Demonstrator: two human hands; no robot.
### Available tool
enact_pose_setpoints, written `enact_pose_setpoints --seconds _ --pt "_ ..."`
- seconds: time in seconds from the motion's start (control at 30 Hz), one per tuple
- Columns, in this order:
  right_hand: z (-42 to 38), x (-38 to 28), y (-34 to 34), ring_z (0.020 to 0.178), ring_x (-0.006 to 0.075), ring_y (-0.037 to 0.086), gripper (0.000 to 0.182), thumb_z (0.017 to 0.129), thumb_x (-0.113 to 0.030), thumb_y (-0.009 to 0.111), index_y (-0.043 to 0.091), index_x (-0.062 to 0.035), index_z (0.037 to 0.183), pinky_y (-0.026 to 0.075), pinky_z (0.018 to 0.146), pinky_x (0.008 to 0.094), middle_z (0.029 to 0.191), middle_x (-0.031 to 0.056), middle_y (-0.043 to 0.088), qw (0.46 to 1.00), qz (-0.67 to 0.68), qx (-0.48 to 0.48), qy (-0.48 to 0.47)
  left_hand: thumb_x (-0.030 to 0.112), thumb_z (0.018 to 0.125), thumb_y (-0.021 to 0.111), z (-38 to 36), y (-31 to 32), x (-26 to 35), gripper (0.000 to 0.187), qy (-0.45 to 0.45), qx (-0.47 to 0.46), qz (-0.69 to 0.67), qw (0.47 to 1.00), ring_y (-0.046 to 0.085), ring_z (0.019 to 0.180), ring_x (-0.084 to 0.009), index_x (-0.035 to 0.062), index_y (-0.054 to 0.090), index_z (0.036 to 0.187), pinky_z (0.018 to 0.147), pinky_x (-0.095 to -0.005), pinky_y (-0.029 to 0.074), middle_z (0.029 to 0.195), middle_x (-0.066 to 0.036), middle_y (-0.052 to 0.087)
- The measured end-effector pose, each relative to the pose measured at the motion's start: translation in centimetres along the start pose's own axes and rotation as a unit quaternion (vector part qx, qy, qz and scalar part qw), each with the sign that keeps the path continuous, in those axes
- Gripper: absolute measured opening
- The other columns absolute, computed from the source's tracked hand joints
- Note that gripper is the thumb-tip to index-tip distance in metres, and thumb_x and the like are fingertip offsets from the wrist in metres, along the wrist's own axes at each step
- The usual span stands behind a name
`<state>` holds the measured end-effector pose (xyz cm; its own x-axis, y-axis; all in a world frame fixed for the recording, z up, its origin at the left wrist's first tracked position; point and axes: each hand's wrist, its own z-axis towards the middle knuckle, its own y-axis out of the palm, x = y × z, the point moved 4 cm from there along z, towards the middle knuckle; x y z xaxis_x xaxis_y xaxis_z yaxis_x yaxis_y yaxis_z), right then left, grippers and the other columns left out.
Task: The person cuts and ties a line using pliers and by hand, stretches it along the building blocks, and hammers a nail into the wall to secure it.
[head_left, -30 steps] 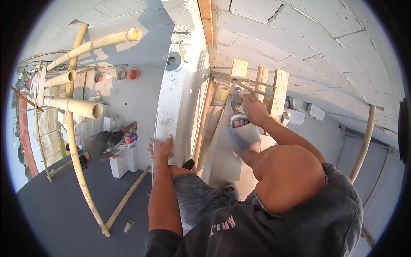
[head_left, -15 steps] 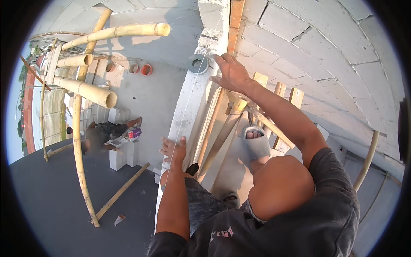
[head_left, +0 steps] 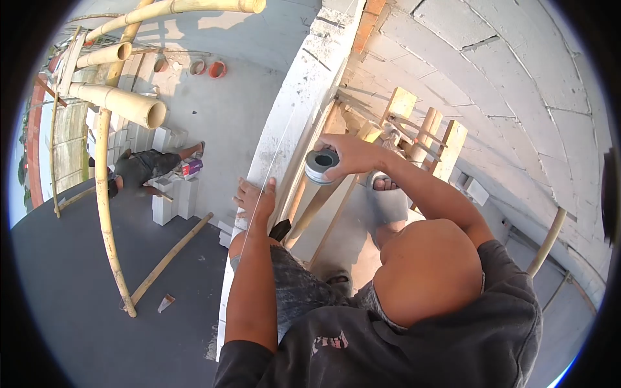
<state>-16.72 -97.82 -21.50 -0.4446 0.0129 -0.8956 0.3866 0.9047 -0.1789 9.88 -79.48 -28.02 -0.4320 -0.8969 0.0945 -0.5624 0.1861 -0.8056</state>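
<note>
My right hand (head_left: 346, 155) grips a grey ring-shaped roll (head_left: 321, 166) with a dark hole in its middle and a paler side; I cannot make out its exact kind. It is held just right of the white block wall (head_left: 275, 145), over the gap between wall and planks. My left hand (head_left: 255, 202) lies on the wall top with fingers spread and holds nothing. A thin taut string (head_left: 277, 154) runs along the wall and passes across my left hand and forearm.
Bamboo scaffold poles (head_left: 103, 194) stand to the left. Below, another person (head_left: 139, 171) bends beside white blocks (head_left: 171, 200). Red and grey buckets (head_left: 217, 70) stand farther off. Wooden posts (head_left: 446, 149) rise near my sandalled foot (head_left: 387, 197) and a block wall (head_left: 466, 58) at right.
My right hand has taken the grey roll from the wall top and brought it down to the right. The left hand stays on the wall. The view has shifted slightly.
</note>
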Motion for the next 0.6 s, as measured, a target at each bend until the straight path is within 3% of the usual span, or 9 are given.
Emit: enact_pose_setpoints --seconds 0.03,0.07,0.13,0.2,0.33,0.4,0.43,0.53,0.6 --pt "-0.9 2.0 3.5 0.106 0.0315 0.070 0.072 0.073 -0.032 0.085 0.060 0.0036 0.130 0.055 0.093 0.0396 0.118 0.0214 0.071 0.996 0.039 -0.079 0.000 0.061 0.089 0.077 0.0 0.1 0.0 0.114 0.002 -0.003 0.007 1.000 0.010 0.160 -0.0524 0.0095 0.016 0.170 0.119 -0.0825 0.013 0.173 -0.019 0.023" --pt "-2.0 3.0 6.2 0.104 0.0326 0.070 0.069 0.073 -0.033 0.085 0.061 0.0036 0.125 0.055 0.088 0.0419 0.114 0.0211 0.070 0.988 -0.009 -0.156 0.017 0.061 0.089 0.077 -0.2 -0.1 0.0 0.114 0.002 -0.003 0.006 1.000 0.010 0.160 -0.0524 0.0095 0.016 0.170 0.119 -0.0825 0.013 0.173 -0.019 0.023" --pt "-3.7 6.5 12.7 0.103 0.0338 0.069 0.067 0.072 -0.036 0.085 0.063 0.0033 0.122 0.054 0.086 0.0441 0.112 0.0219 0.069 0.975 -0.053 -0.217 0.015 0.061 0.090 0.076 -0.3 -0.4 0.4 0.113 0.004 -0.019 -0.002 1.000 0.010 0.160 -0.0521 0.0086 0.015 0.170 0.120 -0.0822 0.013 0.173 -0.020 0.023" --pt "-4.6 7.6 16.2 0.102 0.0368 0.069 0.065 0.074 -0.038 0.084 0.063 0.0033 0.119 0.054 0.085 0.0460 0.111 0.0233 0.069 0.973 -0.067 -0.217 -0.044 0.061 0.090 0.076 -0.4 -0.7 0.5 0.113 0.003 -0.024 0.000 1.000 0.010 0.160 -0.0522 0.0085 0.016 0.170 0.120 -0.0821 0.013 0.173 -0.020 0.023" --pt "-2.5 6.3 15.8 0.105 0.0404 0.069 0.062 0.078 -0.040 0.084 0.063 0.0028 0.119 0.055 0.089 0.0487 0.113 0.0241 0.069 0.985 -0.053 -0.160 -0.032 0.061 0.090 0.076 -0.5 -0.9 0.6 0.112 0.012 -0.026 0.006 1.000 0.010 0.160 -0.0527 0.0078 0.017 0.169 0.120 -0.0817 0.013 0.173 -0.021 0.023" --pt "-1.7 5.5 14.4 0.115 0.0446 0.066 0.066 0.081 -0.043 0.084 0.063 0.0029 0.123 0.055 0.098 0.0501 0.121 0.0264 0.066 0.981 -0.179 -0.051 -0.047 0.063 0.089 0.075 -0.5 -0.9 0.8 0.113 0.011 -0.023 0.006 1.000 0.013 0.159 -0.0531 0.0067 0.017 0.169 0.121 -0.0799 0.015 0.172 -0.023 0.024" --pt "-1.6 6.3 14.7 0.115 0.0446 0.066 0.066 0.081 -0.043 0.084 0.063 0.0029 0.123 0.055 0.098 0.0501 0.121 0.0264 0.066 0.981 -0.184 -0.049 -0.048 0.065 0.089 0.074 -0.6 -0.9 0.7 0.114 0.003 -0.023 0.010 1.000 0.017 0.158 -0.0536 0.0056 0.017 0.169 0.121 -0.0780 0.017 0.172 -0.025 0.024" --pt "-1.7 6.9 15.3 0.113 0.0422 0.067 0.056 0.087 -0.041 0.081 0.065 0.0019 0.120 0.055 0.096 0.0531 0.117 0.0230 0.069 0.966 -0.223 -0.108 -0.074 0.064 0.089 0.075 -0.8 -0.9 0.7 0.113 -0.003 -0.021 0.005 1.000 0.016 0.159 -0.0519 0.0068 0.019 0.168 0.119 -0.0813 0.016 0.171 -0.026 0.025" --pt "-2.0 6.9 15.3 0.110 0.0415 0.068 0.046 0.092 -0.037 0.076 0.069 0.0018 0.115 0.055 0.096 0.0520 0.110 0.0215 0.069 0.932 -0.254 -0.247 -0.075 0.063 0.089 0.075 -0.6 -1.0 0.7 0.112 0.000 -0.022 0.003 1.000 0.015 0.159 -0.0515 0.0073 0.019 0.168 0.118 -0.0820 0.016 0.172 -0.025 0.024"
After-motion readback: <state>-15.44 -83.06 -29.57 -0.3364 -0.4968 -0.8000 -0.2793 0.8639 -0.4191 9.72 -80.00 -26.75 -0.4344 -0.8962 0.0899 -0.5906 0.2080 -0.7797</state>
